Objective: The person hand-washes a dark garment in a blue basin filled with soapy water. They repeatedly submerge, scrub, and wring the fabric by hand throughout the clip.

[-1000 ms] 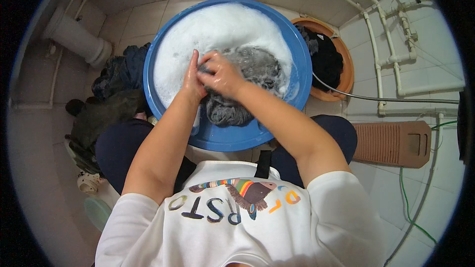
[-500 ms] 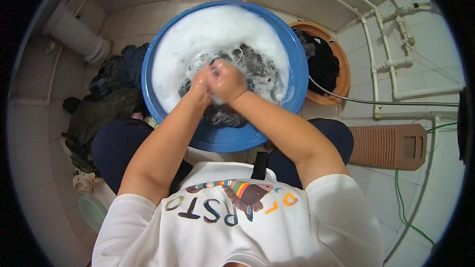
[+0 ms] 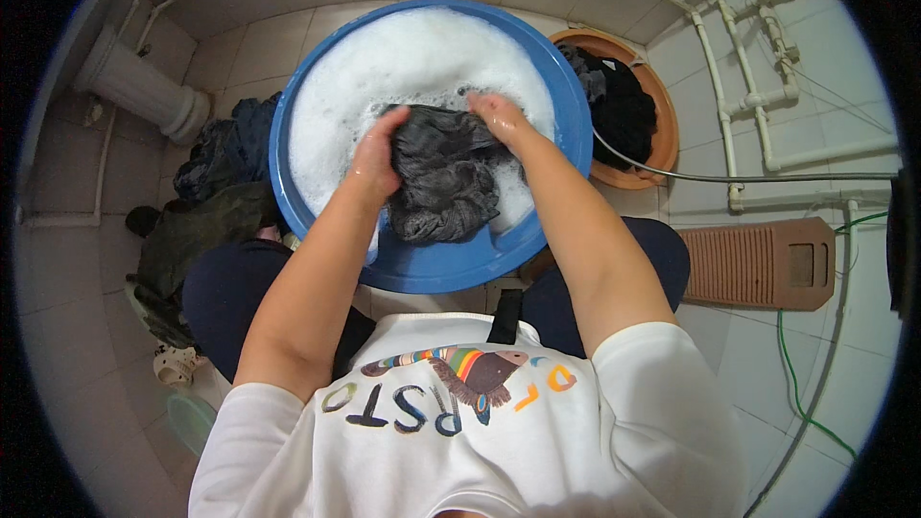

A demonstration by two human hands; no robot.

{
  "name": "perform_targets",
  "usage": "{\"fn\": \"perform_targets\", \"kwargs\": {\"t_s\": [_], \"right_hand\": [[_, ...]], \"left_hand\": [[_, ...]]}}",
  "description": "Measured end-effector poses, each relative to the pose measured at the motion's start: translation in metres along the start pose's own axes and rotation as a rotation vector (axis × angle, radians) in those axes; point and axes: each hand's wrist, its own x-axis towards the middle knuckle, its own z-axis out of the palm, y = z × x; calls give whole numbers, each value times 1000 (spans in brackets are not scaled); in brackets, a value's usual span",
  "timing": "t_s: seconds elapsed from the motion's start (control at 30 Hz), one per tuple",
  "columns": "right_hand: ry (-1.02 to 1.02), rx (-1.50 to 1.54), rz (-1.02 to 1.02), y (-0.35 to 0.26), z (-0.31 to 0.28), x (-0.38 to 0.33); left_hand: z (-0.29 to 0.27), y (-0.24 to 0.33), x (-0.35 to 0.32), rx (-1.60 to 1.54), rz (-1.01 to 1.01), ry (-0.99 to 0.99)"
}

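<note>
A wet dark grey garment (image 3: 443,177) lies bunched in the suds of a large blue basin (image 3: 422,273). My left hand (image 3: 376,155) grips its left side, thumb along the near edge, fingertips hidden under the cloth. At the garment's upper right corner, my right hand (image 3: 499,121) has hold of the cloth, its fingers partly out of sight behind it. Thick white foam (image 3: 413,48) fills the far half of the basin and surrounds the cloth.
An orange-brown basin (image 3: 662,101) holding black clothes (image 3: 624,120) stands to the right. A brown washboard (image 3: 758,264) lies nearer. Dark clothes (image 3: 225,158) are heaped at left. A grey hose (image 3: 748,176) runs in from the right, past white wall pipes (image 3: 715,86).
My hands were pressed together over the suds, blurred by motion. Now they are apart, one on each side of the garment, which is spread wider and shows more above the foam.
</note>
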Motion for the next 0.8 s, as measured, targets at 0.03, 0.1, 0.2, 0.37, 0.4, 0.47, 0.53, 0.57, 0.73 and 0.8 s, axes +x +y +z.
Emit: {"fn": "perform_targets", "kwargs": {"t_s": [0.03, 0.1, 0.2, 0.37, 0.4, 0.47, 0.53, 0.57, 0.73, 0.8], "right_hand": [[-104, -47, -46, 4, 3, -6], [-200, -113, -98, 11, 7, -10], [-151, -236, 189, 28, 1, 13], [498, -374, 129, -14, 21, -22], [524, -250, -85, -19, 26, -19], [430, 15, -418, -52, 38, -28], [318, 316, -547, -93, 66, -52], [270, 236, -647, -118, 68, -76], [302, -44, -1009, -130, 70, -119], [492, -48, -1117, -114, 73, -96]], "left_hand": [[-4, 7, -1, -56, 49, -43], [-11, 13, -1, -145, 93, -75], [-22, 9, 10, -135, 91, 24], [-48, -1, 36, 99, 108, 196], [-47, -2, 36, 115, 95, 193], [-31, 0, 24, -24, 58, 65], [-37, -2, 26, -183, 63, -234], [-57, -4, 37, -269, 92, -471], [-63, -30, 17, 69, 391, -352], [-70, -30, 35, 19, 385, -391]]}}
